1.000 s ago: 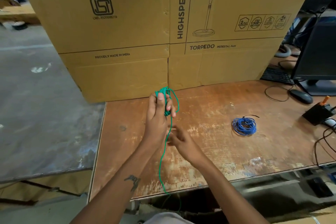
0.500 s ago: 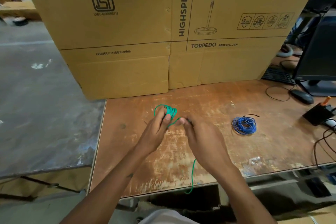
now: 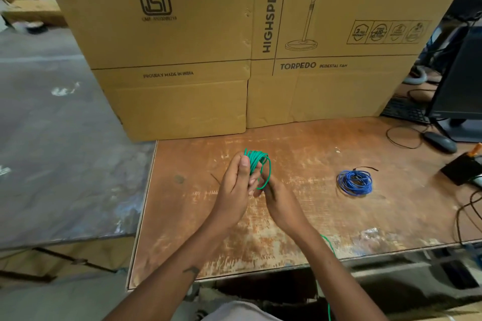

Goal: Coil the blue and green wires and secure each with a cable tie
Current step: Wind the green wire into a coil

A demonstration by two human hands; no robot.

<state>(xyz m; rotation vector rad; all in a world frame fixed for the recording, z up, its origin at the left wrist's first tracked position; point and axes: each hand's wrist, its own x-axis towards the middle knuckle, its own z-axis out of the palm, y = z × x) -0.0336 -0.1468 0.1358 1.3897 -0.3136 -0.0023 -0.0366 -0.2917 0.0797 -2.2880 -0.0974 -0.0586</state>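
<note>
— Hands first: what do you have on your feed?

— I see both hands raised together over the middle of the counter (image 3: 326, 216). The left hand (image 3: 234, 187) is wrapped round a bundle of green wire (image 3: 257, 161), thumb up along the coil. The right hand (image 3: 277, 203) sits just beside it, fingers curled against the lower loop of the same wire; I read it as pinching the strand, though the fingertips are hidden behind the left hand.

— Where does the loose end go?

— I pick up a green tail near the counter's front edge, under the right forearm, and it drops out of view below.

— And the other one?

— I see the blue wire (image 3: 355, 182) lying coiled flat on the counter toward the right edge, well apart from the hands, with a black cable tie (image 3: 366, 168) sticking out at its far side.

— Anything else on the counter?

— I see two big cardboard boxes (image 3: 182, 60) along the back edge, and at the far right corner a mouse (image 3: 440, 141), a monitor (image 3: 461, 86) and a keyboard (image 3: 403, 111).
</note>
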